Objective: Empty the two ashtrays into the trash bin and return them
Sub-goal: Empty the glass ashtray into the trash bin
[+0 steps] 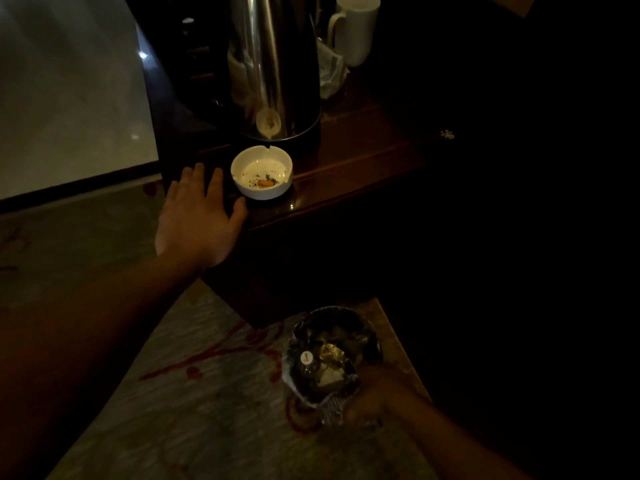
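1. Released and flat, the left grip [199, 220] is held out over the front left corner of the bench [346, 161], with its fingers straight and slightly spread; nothing is grasped.
2. Its thumb is seen just beside the base of the white ashtray [266, 194]; whether the two touch cannot be told.
3. That ashtray is set upright on the bench close to the front left corner, with an orange cigarette butt [266, 183] and dark ash lying inside it.
4. Only one ashtray can be made out.
5. A steel kettle [277, 64] is placed directly behind the ashtray, very near it.
6. Further toward the back edge a white mug [356, 29] is stood, with a crumpled clear wrapper [330, 71] between it and the kettle.
7. The trash bin [332, 310] is found on the carpet [207, 410] below the bench's front corner, lined with a shiny bag, and scraps of rubbish are seen within.
8. The right grip [374, 400] is located at the near rim of the bin, against the liner; it is dark and blurred, so it cannot be told whether it is clenched, released or grasping the rim.
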